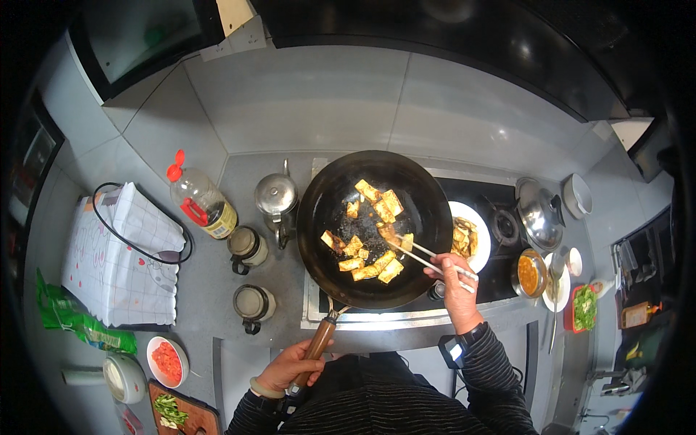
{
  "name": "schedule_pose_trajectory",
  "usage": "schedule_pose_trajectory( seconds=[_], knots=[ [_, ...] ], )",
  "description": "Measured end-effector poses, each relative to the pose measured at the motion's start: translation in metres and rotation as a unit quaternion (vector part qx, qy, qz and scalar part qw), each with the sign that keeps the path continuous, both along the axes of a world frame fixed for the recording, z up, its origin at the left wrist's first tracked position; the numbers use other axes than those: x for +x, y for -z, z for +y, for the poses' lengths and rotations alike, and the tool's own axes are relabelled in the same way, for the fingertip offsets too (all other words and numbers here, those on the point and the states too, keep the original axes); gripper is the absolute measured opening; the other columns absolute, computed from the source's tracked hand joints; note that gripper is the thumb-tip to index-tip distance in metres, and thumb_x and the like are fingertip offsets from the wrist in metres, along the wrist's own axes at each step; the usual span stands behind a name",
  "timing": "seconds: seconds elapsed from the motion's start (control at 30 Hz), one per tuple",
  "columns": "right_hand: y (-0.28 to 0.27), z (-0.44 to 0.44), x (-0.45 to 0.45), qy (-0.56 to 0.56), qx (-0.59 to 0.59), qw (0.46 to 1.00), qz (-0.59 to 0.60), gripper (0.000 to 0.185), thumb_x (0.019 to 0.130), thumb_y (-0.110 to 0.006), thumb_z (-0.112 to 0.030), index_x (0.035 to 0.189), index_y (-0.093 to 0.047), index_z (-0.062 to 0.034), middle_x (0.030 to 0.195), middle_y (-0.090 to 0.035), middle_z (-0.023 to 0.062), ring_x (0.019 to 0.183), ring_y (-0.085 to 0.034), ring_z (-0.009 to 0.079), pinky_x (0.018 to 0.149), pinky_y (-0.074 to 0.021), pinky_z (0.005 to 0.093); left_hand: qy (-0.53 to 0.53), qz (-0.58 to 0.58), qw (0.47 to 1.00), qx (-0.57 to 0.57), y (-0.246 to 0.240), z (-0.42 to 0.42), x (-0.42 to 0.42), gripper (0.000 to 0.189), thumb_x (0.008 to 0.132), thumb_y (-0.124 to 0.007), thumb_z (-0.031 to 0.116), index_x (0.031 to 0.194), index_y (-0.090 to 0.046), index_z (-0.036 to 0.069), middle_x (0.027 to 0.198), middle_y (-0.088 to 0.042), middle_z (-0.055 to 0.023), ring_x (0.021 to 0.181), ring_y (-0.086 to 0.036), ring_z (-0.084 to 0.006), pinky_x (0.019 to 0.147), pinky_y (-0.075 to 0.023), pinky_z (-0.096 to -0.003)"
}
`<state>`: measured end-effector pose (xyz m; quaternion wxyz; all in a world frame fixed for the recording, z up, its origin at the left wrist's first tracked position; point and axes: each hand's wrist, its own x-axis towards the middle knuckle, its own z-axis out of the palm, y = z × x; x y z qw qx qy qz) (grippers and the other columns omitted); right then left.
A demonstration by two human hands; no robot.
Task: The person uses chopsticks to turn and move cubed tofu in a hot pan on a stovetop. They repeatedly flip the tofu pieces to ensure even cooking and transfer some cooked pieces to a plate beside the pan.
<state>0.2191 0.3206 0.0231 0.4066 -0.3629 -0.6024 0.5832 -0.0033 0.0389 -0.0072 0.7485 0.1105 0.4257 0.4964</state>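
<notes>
A black wok (375, 163) sits over the left part of the gas stove, holding several browned slabs of what looks like fried tofu (392, 202). My left hand (296, 364) is wrapped around the wok's wooden handle (321, 338). Pale chopsticks (421, 251) are held in my right hand (457, 293) over the wok's right side. Their tips meet a browned piece (388, 232) near the middle; whether they pinch it or only touch it, I cannot tell. Partly behind the wok's right rim, a white plate (483, 258) bears more browned slices (465, 236).
To the left stand a metal oil pot (276, 194), two lidded jars (246, 246), a red-capped bottle (204, 204) and a bowl of chopped red food (167, 363). Rightward are a burner (504, 225), a domed lid (539, 212), a bowl of orange-yellow liquid (528, 274) and a red basket of greens (584, 308).
</notes>
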Motion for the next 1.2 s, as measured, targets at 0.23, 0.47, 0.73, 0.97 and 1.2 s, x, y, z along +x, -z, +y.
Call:
schedule_pose_trajectory(
  seconds=[0.23,0.47,0.73,0.97,1.2],
  knots=[
    [-0.009,-0.006,-0.001,-0.059,0.036,0.997,-0.034,0.024,0.1,-0.056,-0.021,0.1,-0.065,0.0015,0.093,-0.067,0.0114,0.083,-0.068,0.0202,0.078,-0.056,0.0301,0.002,-0.005,1.0,0.006,-0.029,0.017,-0.006,0.062,0.087,-0.064,0.005,0.143,-0.038,0.002,0.081,-0.055,-0.0059,0.058,-0.052,-0.0116,0.054,-0.0438,-0.0242],
    [-0.012,0.008,-0.012,-0.105,0.045,0.993,-0.035,0.025,0.101,-0.054,-0.018,0.102,-0.064,0.0046,0.095,-0.065,0.0101,0.083,-0.068,0.0177,0.073,-0.0538,0.0266,0.003,-0.002,1.0,-0.014,-0.048,0.032,-0.01,0.057,0.088,-0.062,0.006,0.141,-0.04,0.001,0.077,-0.053,-0.0048,0.057,-0.052,-0.0118,0.052,-0.0424,-0.0232],
    [-0.006,0.028,-0.017,-0.067,-0.008,0.998,-0.012,0.025,0.102,-0.052,-0.017,0.102,-0.063,0.0051,0.089,-0.069,0.0105,0.081,-0.07,0.02,0.07,-0.0559,0.0258,0.025,-0.029,0.999,-0.032,-0.06,0.037,-0.012,0.026,0.092,-0.062,0.01,0.115,-0.05,0.005,0.069,-0.045,-0.0007,0.05,-0.043,-0.0089,0.045,-0.037,-0.0226],
    [-0.032,0.042,0.0,0.029,-0.151,0.987,0.036,0.033,0.105,-0.04,-0.022,0.106,-0.058,0.0067,0.093,-0.069,0.0228,0.082,-0.073,0.0275,0.071,-0.0608,0.0309,0.019,0.002,0.998,-0.052,-0.075,0.044,-0.009,0.019,0.092,-0.063,0.008,0.105,-0.049,0.006,0.068,-0.043,0.0011,0.048,-0.04,-0.0073,0.041,-0.0342,-0.0221],
    [-0.069,0.05,0.056,0.035,-0.127,0.976,0.175,0.032,0.103,-0.046,-0.024,0.106,-0.056,0.0058,0.097,-0.068,0.0246,0.086,-0.072,0.0302,0.075,-0.0607,0.0342,0.01,0.023,0.998,-0.056,-0.083,0.046,-0.001,0.018,0.09,-0.061,0.005,0.105,-0.05,0.006,0.067,-0.043,0.0001,0.046,-0.04,-0.0078,0.04,-0.0329,-0.0224]
  ],
)
